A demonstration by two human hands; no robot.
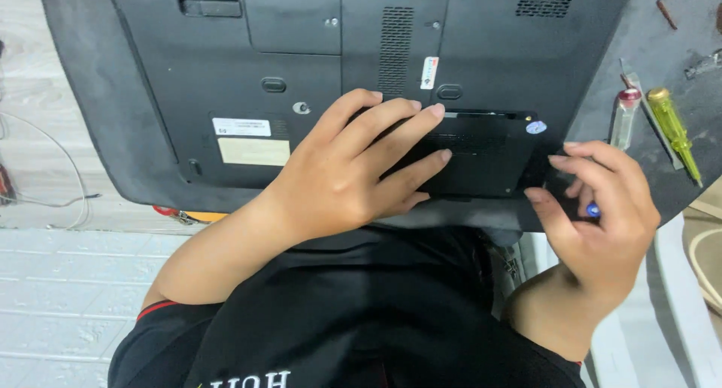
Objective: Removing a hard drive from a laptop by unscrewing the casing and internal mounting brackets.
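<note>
Even soft light, perhaps slight blur

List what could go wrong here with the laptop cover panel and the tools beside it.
1. The left hand presses on the black cover panel, whose far edge looks lifted; uneven pressure might snap a clip.
2. The right hand holds a small blue-tipped tool near the table edge; it might slip and drop.
3. The yellow screwdriver lies loose beside the laptop and could roll off.
</note>
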